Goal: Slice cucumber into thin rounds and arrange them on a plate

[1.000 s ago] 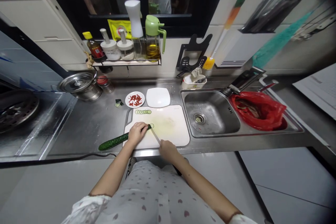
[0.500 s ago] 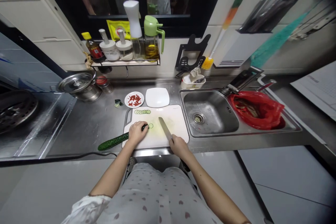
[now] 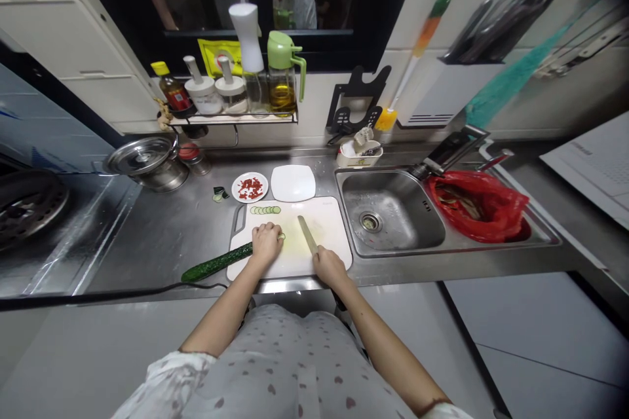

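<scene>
My left hand point(image 3: 266, 243) is over the cutting board, covering the cut end of a long dark green cucumber point(image 3: 216, 264). Its fingers are closed at a thin cucumber slice point(image 3: 282, 236), whose edge peeks out beside the thumb. My right hand point(image 3: 330, 267) grips a knife point(image 3: 307, 234) by the handle, the blade pointing up and away over the board's right half. Along the far edge of the white cutting board point(image 3: 295, 265) lies a row of overlapping cucumber slices point(image 3: 265, 210).
Behind the board stand a white square plate point(image 3: 293, 182) and a small plate point(image 3: 236, 191) of chopped red pieces. Cucumber scraps point(image 3: 221, 194) lie left of them. To the right is a sink point(image 3: 393, 222) with a red bag point(image 3: 476, 206); a lidded pot point(image 3: 147, 163) stands back left.
My left hand has slid right from the cucumber's end to the loose slice and now partly hides it. The cucumber stays in place. The knife has hardly moved.
</scene>
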The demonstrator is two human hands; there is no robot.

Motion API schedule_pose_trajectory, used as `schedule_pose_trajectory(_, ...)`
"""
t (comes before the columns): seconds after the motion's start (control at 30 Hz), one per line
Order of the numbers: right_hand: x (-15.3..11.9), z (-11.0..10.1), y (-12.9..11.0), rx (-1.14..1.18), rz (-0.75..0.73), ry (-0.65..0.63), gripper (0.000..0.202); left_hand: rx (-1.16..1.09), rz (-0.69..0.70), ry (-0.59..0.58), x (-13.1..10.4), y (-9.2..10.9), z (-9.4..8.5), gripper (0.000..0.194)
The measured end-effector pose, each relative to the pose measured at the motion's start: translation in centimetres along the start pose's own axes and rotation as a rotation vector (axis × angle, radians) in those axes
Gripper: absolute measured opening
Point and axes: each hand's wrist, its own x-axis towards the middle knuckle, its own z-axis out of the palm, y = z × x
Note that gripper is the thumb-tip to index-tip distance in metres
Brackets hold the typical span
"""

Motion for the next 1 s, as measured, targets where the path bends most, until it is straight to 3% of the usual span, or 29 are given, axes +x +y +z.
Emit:
schedule_pose_trajectory(0.23, 0.3, 0.1, 0.0, 0.007, 0.006, -0.011, 0.028, -0.130, -0.093, 0.010, 1.0, 0.7, -0.8, 0.012)
schedule_pose_trajectory(0.47, 0.5, 0.6, 0.3, 0.019, 0.007, -0.008, 0.027, -0.244, -0.274, 0.020, 4.9, -0.6, -1.4, 0.015)
schedule_pose_trajectory(0.73, 0.7, 0.6, 0.4, 0.023, 0.019, -0.022, 0.030, -0.127, -0.237, 0.026, 8.2, -1.3, -0.7, 0.013)
schedule_pose_trajectory(1.0, 0.5, 0.4, 0.2, 0.004, 0.007, -0.026, 0.028, -0.058, -0.200, 0.091, 8.3, -1.4, -1.0, 0.016)
